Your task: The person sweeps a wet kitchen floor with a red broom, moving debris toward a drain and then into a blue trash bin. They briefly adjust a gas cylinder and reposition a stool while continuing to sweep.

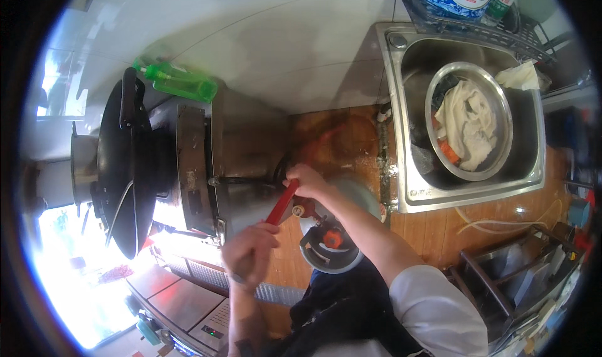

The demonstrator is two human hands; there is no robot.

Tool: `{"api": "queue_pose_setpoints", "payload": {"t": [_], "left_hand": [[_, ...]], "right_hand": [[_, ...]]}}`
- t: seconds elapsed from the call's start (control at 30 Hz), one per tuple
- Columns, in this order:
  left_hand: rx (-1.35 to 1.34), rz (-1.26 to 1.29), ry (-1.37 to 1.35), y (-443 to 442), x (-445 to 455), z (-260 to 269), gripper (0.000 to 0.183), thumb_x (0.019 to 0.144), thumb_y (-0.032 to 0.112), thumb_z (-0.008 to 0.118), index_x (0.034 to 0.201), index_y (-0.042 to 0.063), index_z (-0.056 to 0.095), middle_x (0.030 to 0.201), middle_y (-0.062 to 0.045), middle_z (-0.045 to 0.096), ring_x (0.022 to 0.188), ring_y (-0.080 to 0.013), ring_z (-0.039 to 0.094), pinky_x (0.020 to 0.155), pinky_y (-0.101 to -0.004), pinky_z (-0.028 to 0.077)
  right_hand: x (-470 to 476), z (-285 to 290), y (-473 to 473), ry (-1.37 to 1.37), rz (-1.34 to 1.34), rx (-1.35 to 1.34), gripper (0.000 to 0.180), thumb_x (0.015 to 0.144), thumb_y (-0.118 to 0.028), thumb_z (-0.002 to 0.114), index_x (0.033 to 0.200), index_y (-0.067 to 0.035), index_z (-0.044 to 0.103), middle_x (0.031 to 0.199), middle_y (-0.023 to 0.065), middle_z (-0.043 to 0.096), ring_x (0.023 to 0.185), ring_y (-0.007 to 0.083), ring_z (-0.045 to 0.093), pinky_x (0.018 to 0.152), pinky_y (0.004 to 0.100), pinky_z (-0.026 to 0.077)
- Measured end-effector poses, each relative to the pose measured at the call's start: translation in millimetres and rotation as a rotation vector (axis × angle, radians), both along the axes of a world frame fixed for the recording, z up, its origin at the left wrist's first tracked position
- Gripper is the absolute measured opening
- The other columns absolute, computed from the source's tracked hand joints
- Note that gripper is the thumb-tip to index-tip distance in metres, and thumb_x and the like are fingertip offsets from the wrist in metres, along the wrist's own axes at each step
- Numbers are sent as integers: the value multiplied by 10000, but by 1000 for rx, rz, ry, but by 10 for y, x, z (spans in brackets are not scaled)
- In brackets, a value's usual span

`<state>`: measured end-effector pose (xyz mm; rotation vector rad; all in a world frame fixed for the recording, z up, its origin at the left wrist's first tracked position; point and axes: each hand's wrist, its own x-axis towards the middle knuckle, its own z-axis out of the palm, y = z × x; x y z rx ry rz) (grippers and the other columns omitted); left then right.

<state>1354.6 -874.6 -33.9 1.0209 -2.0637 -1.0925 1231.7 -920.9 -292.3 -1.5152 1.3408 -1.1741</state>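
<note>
My left hand (251,251) is closed around a red handle (283,203), its back towards the camera. Further along the same handle, my right hand (305,180) grips it, with the right forearm crossing over a grey gas cylinder (369,199). Past the right hand, a blurred red length runs down towards the wooden-look floor (355,126); what is on its far end cannot be made out. A valve with an orange knob (332,238) tops the cylinder, just below my hands.
On the right, a steel sink (402,202) holds a metal basin (505,145) with cloths. A black wok (124,169) stands on its side at the left, near a green bottle (186,82). A dark rack (487,282) is at lower right, a steel appliance (181,305) at lower left.
</note>
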Motion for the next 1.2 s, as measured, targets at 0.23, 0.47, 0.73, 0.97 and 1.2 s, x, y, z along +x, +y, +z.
{"api": "queue_pose_setpoints", "payload": {"t": [0.23,0.47,0.73,0.97,1.2], "left_hand": [[30,-73,205,-161,289,997,124,892,166,519,830,70,569,649,-72,606,677,-234,668,693,-414,564],[-58,-220,-1,-11,-373,64,103,746,12,581,645,-1,567,679,-106,645,688,-234,676,758,-409,544],[144,-210,156,-86,-229,626,109,734,12,574,626,-2,568,643,-113,627,682,-224,672,731,-367,551],[-190,-515,61,248,-595,591,166,696,1,635,603,35,502,675,-98,636,663,-235,667,746,-408,558],[-8,-153,143,370,-502,78,231,931,196,536,753,53,574,701,-83,618,664,-214,659,748,-375,551]], "right_hand": [[174,543,333,48,-11,-55,85,591,-147,640,660,-107,611,667,76,613,707,300,593,600,413,446],[-407,-14,157,-97,-186,-206,156,643,-71,637,564,-60,503,562,116,504,582,313,531,524,407,398],[-479,486,1024,180,-352,151,95,620,-126,640,576,-136,556,626,47,611,670,251,615,672,365,432],[-490,395,669,8,-395,-125,135,610,-96,643,576,-85,513,598,82,538,642,286,557,652,392,413],[-597,-2,1056,27,45,301,123,616,-164,677,690,-73,640,730,134,642,754,353,616,682,440,481]]}}
